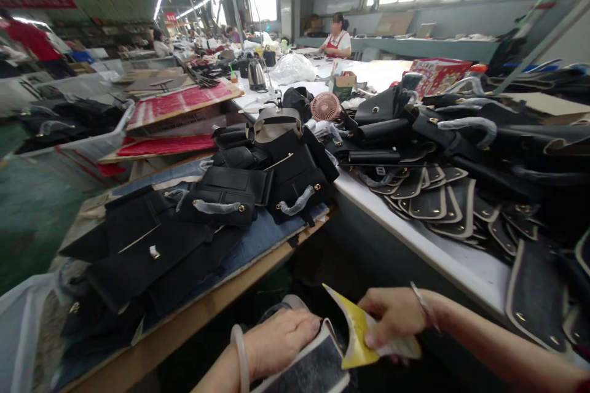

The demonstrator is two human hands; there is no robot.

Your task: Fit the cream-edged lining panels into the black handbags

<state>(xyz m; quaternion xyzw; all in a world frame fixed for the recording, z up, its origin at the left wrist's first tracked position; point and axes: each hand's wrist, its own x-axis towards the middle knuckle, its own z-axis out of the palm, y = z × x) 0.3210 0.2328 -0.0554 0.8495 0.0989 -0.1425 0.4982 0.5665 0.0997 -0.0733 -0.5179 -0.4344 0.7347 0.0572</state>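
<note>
My left hand (281,341) rests closed on a dark flat piece with a pale edge (313,368) at the bottom of the view; a pale bangle circles its wrist. My right hand (391,318) pinches a yellow and white sheet (362,338) that curls up beside that dark piece. A thin bracelet sits on the right wrist. Both hands are low, below the table edge (415,239), in front of heaps of black leather bag parts.
Black handbags (276,172) with wrapped handles lie on a board at left. Fanned black flaps (433,196) and bags cover the white table at right. A pink fan (325,106), a kettle (257,73) and a seated person (338,43) are farther back.
</note>
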